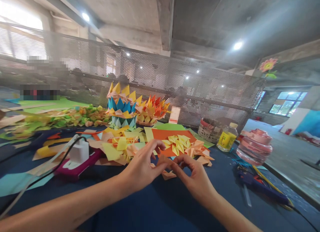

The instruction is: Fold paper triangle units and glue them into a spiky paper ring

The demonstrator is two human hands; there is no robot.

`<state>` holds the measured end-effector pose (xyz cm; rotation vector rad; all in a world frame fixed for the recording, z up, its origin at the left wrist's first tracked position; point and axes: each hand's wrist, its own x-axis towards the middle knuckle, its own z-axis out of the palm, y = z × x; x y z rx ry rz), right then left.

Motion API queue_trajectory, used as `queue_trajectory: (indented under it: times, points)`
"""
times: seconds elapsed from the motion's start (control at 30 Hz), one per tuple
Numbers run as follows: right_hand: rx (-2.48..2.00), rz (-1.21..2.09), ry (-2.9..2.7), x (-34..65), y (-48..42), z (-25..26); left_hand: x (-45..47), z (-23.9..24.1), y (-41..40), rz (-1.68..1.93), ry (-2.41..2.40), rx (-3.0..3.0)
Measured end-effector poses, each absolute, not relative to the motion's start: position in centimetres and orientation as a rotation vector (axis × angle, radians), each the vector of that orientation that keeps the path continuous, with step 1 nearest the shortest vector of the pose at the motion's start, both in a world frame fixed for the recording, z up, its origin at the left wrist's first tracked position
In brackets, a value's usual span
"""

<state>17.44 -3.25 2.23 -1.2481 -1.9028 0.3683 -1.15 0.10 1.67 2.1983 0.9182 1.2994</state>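
Note:
Between my two hands is a small piece of orange paper (pixel 165 161), partly hidden by the fingers. My left hand (pixel 143 165) pinches it from the left, thumb pointing right. From the other side, the thumb and fingertips of my right hand (pixel 193 175) close on its right end. Just beyond lie yellow folded paper pieces (pixel 178 143) on an orange sheet (pixel 160 134). Peach folded pieces (pixel 200 150) are heaped to the right of them. Another small peach piece (pixel 168 174) rests on the dark blue tabletop below my fingertips.
Tiered folded-paper flowers (pixel 122 107) stand at the back. A pink power strip (pixel 78 165) with a white plug and cables lies left. At right are a yellow-labelled bottle (pixel 227 138), a pink-lidded water bottle (pixel 255 147), a woven basket (pixel 210 130) and a glue gun (pixel 262 187).

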Motion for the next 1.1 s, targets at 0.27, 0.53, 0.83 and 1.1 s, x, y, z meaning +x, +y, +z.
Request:
queue_trajectory:
  times: [0.27, 0.53, 0.83, 1.1]
  points:
    - [-1.150, 0.435, -1.861, 17.35, -3.29, 2.18, -1.16, 1.73, -0.09, 1.305, 0.877, 2.391]
    - [-1.115, 0.489, -1.875, 17.55, -3.27, 2.18, -1.02, 1.67, -0.08, 1.113, 0.843, 2.137]
    - [-1.127, 0.447, -1.923, 17.46, -3.39, 2.17, -1.18, 1.90, 0.02, 1.086, 0.840, 2.277]
    - [-1.123, 0.297, -1.988, 17.41, -3.23, 1.91, -1.28, 1.53, -0.23, 1.072, 0.856, 2.497]
